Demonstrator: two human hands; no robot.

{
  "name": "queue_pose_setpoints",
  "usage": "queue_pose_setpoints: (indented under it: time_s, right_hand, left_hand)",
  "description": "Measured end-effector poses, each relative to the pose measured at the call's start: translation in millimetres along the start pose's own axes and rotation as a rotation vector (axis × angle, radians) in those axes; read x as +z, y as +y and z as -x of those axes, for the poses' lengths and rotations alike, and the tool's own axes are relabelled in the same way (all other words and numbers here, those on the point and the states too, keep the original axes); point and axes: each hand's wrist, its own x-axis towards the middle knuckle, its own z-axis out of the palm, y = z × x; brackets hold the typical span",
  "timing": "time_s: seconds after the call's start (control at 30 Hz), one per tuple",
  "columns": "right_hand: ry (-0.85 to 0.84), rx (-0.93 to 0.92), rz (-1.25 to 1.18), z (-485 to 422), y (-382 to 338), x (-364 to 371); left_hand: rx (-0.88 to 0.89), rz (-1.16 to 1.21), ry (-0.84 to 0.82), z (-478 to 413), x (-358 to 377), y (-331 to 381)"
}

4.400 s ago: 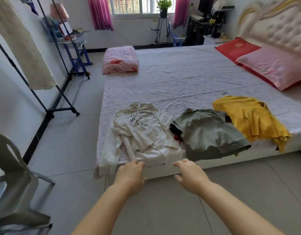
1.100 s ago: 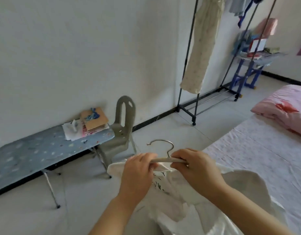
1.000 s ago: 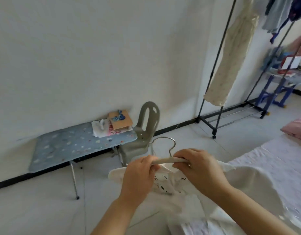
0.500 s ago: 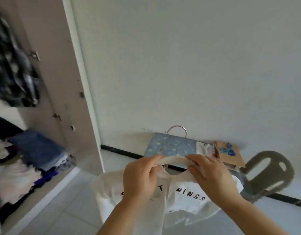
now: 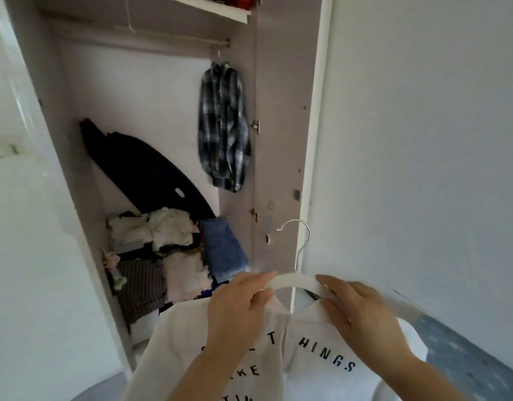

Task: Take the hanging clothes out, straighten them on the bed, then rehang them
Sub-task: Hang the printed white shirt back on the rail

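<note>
The left hand (image 5: 238, 311) and right hand (image 5: 362, 314) each grip one arm of a pale, matte hanger (image 5: 295, 282); its thin metal hook (image 5: 300, 238) curves up between them; below them hangs a soft white top (image 5: 316, 342), its black block lettering partly hidden by the wrists and cut off at the frame's bottom; beyond the left hand, rumpled clothes (image 5: 168, 235) are piled in the open wardrobe (image 5: 278, 111); higher up, a blurred plaid shirt (image 5: 225, 125) hangs from the rail (image 5: 162, 36).

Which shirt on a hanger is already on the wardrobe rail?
The dark plaid shirt, hooked at the right end of the rail. The white lettered shirt is on a white hanger held in the left hand and right hand, hook free.
</note>
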Motion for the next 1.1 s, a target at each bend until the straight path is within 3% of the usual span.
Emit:
queue_pose_setpoints:
  time_s: [0.23, 0.6, 0.9, 1.1]
  right_hand:
    - [-0.168, -0.067, -0.151, -97, 19, 69]
    - [-0.162, -0.116, -0.14, -260, 27, 167]
    - [-0.08, -0.262, -0.004, -403, 31, 245]
    - [-0.016, -0.373, -0.062, -506, 43, 296]
  left_hand:
    - [-0.065, -0.047, 0.093, -74, 5, -51]
    - [-0.072, 0.048, 0.154, -229, 26, -156]
    - [-0.076, 0.083, 0.264, -360, 27, -231]
    - [-0.069, 0.037, 0.336, -457, 35, -271]
